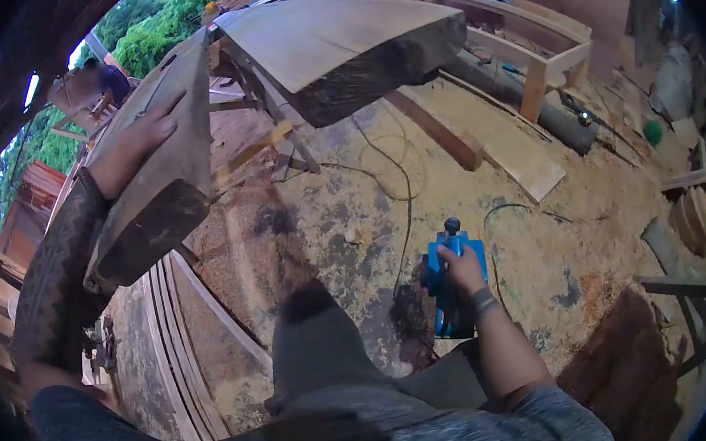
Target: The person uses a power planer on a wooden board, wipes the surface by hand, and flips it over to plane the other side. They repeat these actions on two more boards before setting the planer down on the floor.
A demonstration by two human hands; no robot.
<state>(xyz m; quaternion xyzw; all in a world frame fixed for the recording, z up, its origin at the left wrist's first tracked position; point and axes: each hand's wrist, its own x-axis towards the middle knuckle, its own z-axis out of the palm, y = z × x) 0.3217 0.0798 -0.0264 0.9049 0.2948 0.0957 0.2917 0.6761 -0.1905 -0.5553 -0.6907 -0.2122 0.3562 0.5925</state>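
Note:
My right hand (463, 271) grips the handle of a blue electric hand planer (452, 319), held low beside my right leg above the dusty floor. A black knob stands up at the planer's front end. On the left, my left hand (135, 145) lies flat on the top of a thick wooden slab (190, 125), fingers stretched out. That slab's near end is dark and rough. Across a narrow gap lies a second thick slab (345, 36), pale on top with a dark, rough edge.
Black cable (407, 190) winds over the sawdust-covered floor (328, 223). Long thin wood strips (175, 345) lie at the left. Boards and a wooden beam (438, 133) rest beyond, near a wooden frame (535, 78). Another person (113, 83) is at the far left.

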